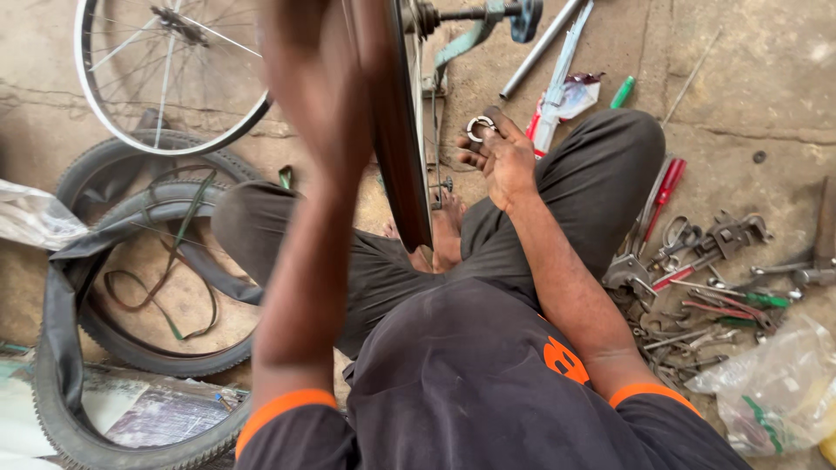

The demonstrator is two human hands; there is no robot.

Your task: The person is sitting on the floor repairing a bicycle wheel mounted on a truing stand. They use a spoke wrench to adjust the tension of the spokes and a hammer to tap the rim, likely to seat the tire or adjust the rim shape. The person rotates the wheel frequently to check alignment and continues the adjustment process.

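Clamped between thumb and fingertips, my right hand holds a small metal ring up in front of me, just beside the wheel that stands upright between my knees. My left hand is raised close to the camera and blurred; it lies against the dark tyre side of that wheel, seemingly steadying it, but I cannot tell whether that grip is closed round the rim or only resting on it.

I sit on the concrete floor with my legs folded around the wheel, so it stays pinned upright and both hands are free near its hub. From the hub, at the top of the view, an axle sticks out to the right with a pale green arm hanging off it.

To my left lie the big things: a bare spoked rim, black tyres stacked flat, and a limp inner tube draped across them. To my right, within reach, is a heap of tools: spanners, pliers, red-handled screwdrivers. A clear plastic bag sits beside the heap.

The ring is silvery, round and open in the middle, bright against my palm. It is thick-walled and looks like a bearing part, small enough to be pinched.
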